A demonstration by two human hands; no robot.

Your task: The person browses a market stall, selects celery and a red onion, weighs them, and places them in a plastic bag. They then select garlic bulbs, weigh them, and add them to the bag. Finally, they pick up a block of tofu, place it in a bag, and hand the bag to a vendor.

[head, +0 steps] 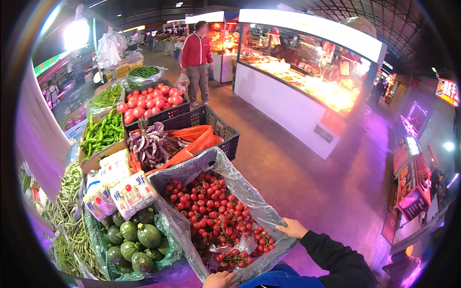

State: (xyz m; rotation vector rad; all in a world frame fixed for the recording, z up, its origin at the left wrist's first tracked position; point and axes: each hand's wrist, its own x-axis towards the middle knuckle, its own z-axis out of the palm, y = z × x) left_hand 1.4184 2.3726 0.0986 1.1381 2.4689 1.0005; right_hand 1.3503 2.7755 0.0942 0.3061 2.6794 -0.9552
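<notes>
Before me stands a crate lined with clear plastic film (246, 194), holding many red cherry tomatoes (212, 205) on the vine. My right hand (292, 228) grips its right-hand rim, with film under the fingers. At the bottom of the view, my left hand (219, 280) curls over the near rim; its lower part is cut off. A crumpled clear plastic bag (245, 244) lies on the tomatoes close to the near end. Round green squashes (138, 239) fill a green-plastic-lined container left of the crate, and wrapped white packages (133, 194) with printing rest above them.
Purple bean pods (153, 145) and an orange-red bag (194, 144) sit in a black crate (227, 142) beyond. Farther are large tomatoes (155, 100) and green peppers (102, 135); long beans (72, 201) lie left. A person (197, 61) stands in the aisle beside a lit food stall (284, 100).
</notes>
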